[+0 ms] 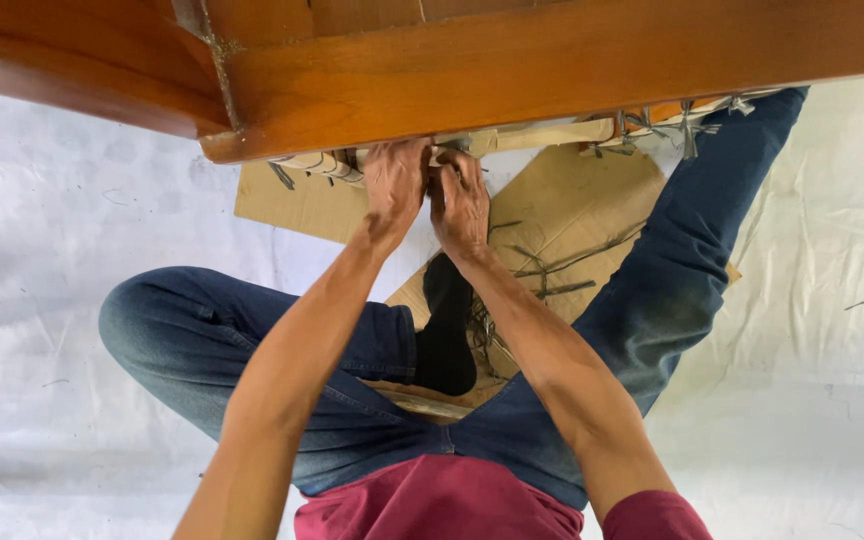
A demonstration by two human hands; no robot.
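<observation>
A varnished brown wooden frame (512, 70) fills the top of the view. Along its underside runs a pale cane rod (542, 135) wrapped with dark binding strips (687, 125). My left hand (392, 180) and my right hand (460, 200) are raised side by side to that rod just under the frame's edge. Both have their fingers curled around the rod or its binding; the fingertips are partly hidden by the wood, so what exactly each one pinches is unclear.
I sit on a white sheet (62, 210) with legs in blue jeans (202, 330) spread around flattened brown cardboard (572, 210). Loose dark strips (562, 270) lie on the cardboard, and a black-socked foot (447, 330) rests there.
</observation>
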